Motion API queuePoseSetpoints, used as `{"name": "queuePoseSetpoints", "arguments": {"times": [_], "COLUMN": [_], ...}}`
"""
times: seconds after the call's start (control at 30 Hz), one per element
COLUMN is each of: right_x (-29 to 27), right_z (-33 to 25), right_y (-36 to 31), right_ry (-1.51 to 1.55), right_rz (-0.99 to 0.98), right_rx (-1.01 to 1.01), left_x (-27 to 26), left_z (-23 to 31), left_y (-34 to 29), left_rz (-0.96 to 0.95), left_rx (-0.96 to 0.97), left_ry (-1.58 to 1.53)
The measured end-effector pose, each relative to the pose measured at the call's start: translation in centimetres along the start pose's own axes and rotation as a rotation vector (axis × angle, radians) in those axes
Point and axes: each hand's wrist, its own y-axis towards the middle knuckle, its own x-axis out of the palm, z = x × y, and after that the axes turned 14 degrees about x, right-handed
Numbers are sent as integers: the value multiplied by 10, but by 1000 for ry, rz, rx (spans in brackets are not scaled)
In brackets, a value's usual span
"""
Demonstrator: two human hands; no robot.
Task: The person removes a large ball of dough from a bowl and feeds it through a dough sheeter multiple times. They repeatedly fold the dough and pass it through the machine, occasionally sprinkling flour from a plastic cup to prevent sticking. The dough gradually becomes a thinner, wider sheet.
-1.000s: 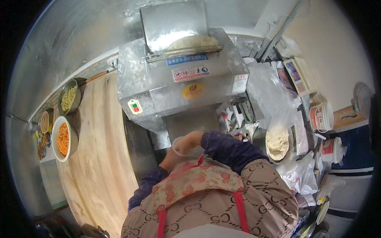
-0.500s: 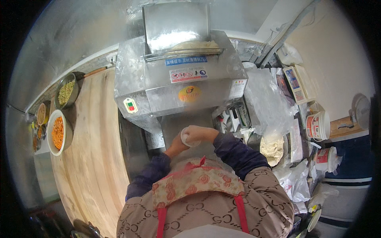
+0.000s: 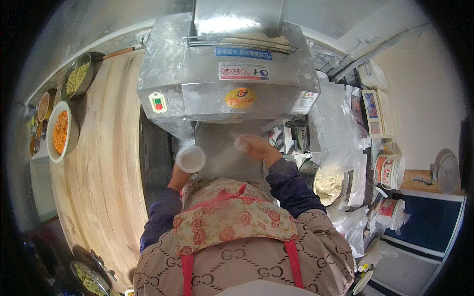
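Note:
My left hand is closed round a small round white tub, whose pale inside faces up; most of the fingers are hidden behind it. My right hand is apart from the tub, over the metal chute of a dough-rolling machine. White powder coats its fingertips and a pale haze hangs beside them. The fingers are too blurred to show whether they are pinched or apart. Pale dough lies in the machine's top opening, behind metal bars.
At left stands a wooden worktop with a white bowl of shredded orange filling and a metal bowl of green filling. On the right are a bowl of dough, plastic sheeting and white buckets.
My right hand has come out of the tub and moved away over the chute. My left hand has moved left with the tub. The view has shifted, so the machine sits higher.

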Motion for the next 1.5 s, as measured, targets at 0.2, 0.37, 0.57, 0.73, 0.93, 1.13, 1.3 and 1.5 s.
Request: {"name": "queuePoseSetpoints", "arguments": {"times": [0.2,0.37,0.57,0.73,0.93,1.13,1.3,1.5], "right_x": [-34,-22,-4,3,-11,-25,-15,5], "right_z": [124,142,72,53,65,105,65,-20], "right_y": [41,48,-6,-18,-35,-20,-39,-62], "right_ry": [-326,-466,-1030,-932,-895,-867,-712,-767], "right_rz": [204,305,319,315,405,453,477,430], "right_rx": [-71,-85,132,190,278,331,252,383], "left_x": [-128,-214,-255,-253,-261,-226,-81,86], "left_z": [48,46,7,-5,-20,-31,-34,-102], "left_y": [-44,-49,-19,12,30,15,6,79], "left_rz": [489,890,1006,1053,1076,1395,1030,-238], "left_rx": [-51,56,56,50,65,-10,-102,237], "left_ry": [409,389,165,205,202,421,652,887]}}
